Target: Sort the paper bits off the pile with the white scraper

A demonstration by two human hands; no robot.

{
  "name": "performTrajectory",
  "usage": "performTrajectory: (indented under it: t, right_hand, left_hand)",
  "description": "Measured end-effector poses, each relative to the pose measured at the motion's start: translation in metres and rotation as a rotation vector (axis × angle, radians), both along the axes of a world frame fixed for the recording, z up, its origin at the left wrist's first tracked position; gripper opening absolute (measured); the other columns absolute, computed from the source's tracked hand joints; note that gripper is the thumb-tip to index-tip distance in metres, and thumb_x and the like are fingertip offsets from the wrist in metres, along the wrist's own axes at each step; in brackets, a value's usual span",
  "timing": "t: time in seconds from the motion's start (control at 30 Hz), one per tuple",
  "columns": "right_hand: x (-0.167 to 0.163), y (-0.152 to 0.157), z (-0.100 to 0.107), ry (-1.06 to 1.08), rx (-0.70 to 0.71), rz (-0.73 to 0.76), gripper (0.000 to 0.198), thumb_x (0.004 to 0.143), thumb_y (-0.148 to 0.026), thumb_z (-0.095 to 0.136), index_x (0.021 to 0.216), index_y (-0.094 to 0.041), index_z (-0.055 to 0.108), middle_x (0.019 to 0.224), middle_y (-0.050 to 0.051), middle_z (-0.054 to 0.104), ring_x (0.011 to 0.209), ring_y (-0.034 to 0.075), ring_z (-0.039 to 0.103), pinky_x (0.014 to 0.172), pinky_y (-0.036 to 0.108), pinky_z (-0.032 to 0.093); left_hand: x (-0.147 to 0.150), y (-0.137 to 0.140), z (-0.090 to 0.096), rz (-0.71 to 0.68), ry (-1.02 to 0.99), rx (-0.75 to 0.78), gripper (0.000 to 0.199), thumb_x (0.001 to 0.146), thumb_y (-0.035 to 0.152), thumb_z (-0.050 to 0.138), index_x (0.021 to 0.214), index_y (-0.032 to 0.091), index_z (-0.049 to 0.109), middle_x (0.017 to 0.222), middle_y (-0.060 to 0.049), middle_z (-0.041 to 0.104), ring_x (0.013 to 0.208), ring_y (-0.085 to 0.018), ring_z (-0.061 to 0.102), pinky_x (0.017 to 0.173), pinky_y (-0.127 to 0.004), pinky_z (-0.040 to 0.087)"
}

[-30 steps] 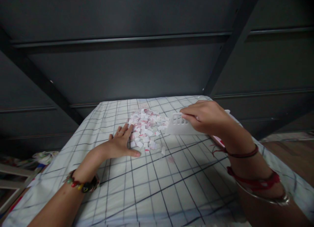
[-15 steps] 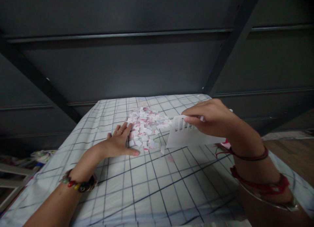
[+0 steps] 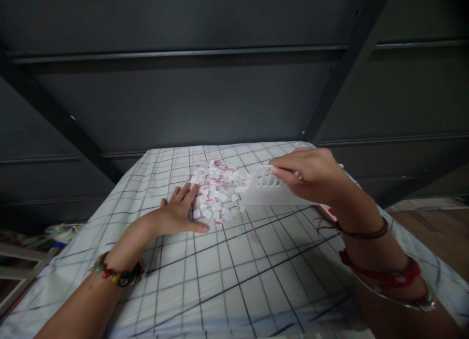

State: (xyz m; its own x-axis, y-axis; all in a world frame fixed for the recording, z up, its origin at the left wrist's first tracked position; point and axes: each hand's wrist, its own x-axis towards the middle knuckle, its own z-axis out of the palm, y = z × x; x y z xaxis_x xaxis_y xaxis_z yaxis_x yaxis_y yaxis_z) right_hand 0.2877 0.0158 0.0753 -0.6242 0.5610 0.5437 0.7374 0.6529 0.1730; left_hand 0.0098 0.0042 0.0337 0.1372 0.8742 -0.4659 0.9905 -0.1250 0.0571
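A loose heap of small torn paper pieces (image 3: 216,187), white with pink and red marks, lies on the checked cloth (image 3: 205,280). My left hand (image 3: 178,209) rests flat at the heap's left side, fingers spread and touching its edge. My right hand (image 3: 308,175) grips the upper edge of a thin white slotted plastic panel (image 3: 271,192). The panel stands tilted on its long edge, its left corner against the right side of the heap. What lies behind the panel is hidden.
A pink and red flat object (image 3: 327,211) lies partly hidden beneath my right wrist. Behind the cloth-covered surface rises a dark panelled wall (image 3: 205,99). At the lower left stand pale bars (image 3: 22,265), with colourful items (image 3: 62,233) beyond.
My right hand has moved the white panel a little left and away from me, up to the paper heap, and its tilt has changed. My left hand stays in place.
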Motion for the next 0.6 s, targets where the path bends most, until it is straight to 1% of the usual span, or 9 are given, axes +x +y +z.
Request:
performTrajectory:
  t: [0.13,0.23,0.4,0.6]
  right_hand:
    - [0.0010,-0.0005,0.0026,-0.059,-0.121,0.007,0.033,0.085,-0.024,0.034,0.058,-0.019,0.053,0.057,0.001,0.058,0.055,0.012,0.049,0.054,0.027,0.029]
    - [0.0014,0.0019,0.0014,-0.094,-0.179,-0.056,0.030,0.083,-0.025,0.037,0.059,-0.018,0.054,0.059,0.001,0.059,0.057,0.012,0.051,0.053,0.027,0.029]
    - [0.0020,0.0026,0.0000,-0.027,-0.138,-0.155,0.028,0.081,-0.026,0.037,0.066,-0.019,0.059,0.064,0.002,0.063,0.060,0.014,0.053,0.054,0.027,0.030]
    - [-0.0029,0.0016,-0.0030,-0.033,-0.115,-0.120,0.030,0.083,-0.025,0.037,0.068,-0.019,0.062,0.065,0.003,0.063,0.062,0.015,0.054,0.056,0.027,0.033]
  left_hand:
    - [0.0003,-0.0002,0.0004,0.000,0.000,-0.005,0.120,0.061,0.072,0.052,0.145,0.014,-0.009,0.147,-0.011,-0.019,0.135,-0.035,-0.011,0.104,-0.059,0.011]
    - [0.0004,-0.0005,0.0006,0.000,-0.003,-0.006,0.119,0.061,0.072,0.053,0.145,0.014,-0.010,0.148,-0.011,-0.018,0.135,-0.034,-0.012,0.104,-0.059,0.011]
    - [0.0004,-0.0007,0.0012,-0.004,-0.005,-0.004,0.119,0.062,0.072,0.053,0.145,0.014,-0.010,0.148,-0.011,-0.018,0.135,-0.035,-0.012,0.104,-0.060,0.011]
    - [0.0016,-0.0017,0.0028,-0.002,0.001,-0.004,0.117,0.063,0.071,0.053,0.145,0.014,-0.008,0.148,-0.012,-0.014,0.135,-0.035,-0.011,0.104,-0.059,0.013]
